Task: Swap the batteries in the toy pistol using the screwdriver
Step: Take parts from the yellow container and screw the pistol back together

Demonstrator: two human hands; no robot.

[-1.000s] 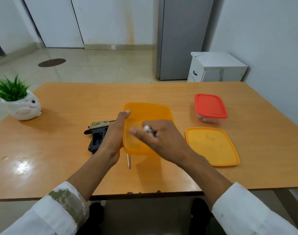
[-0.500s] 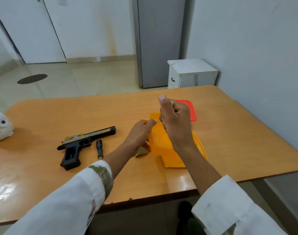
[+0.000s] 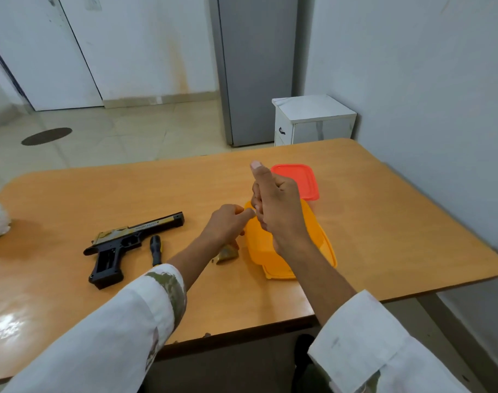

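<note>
Angular toy pistol (image 3: pixel 123 240), seemingly matte plastic

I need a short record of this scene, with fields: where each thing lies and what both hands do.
left hand: fingers curled at the rim of the orange box; hold unclear
right hand: fist, thumb up, above the orange box; contents hidden
orange box: on its lid, before the red-lidded box
red-lidded box: shut, behind the right hand
pistol: flat on the table, left of both hands, untouched
screwdriver: beside the pistol, untouched
brown piece: on the table, by the left hand
</note>
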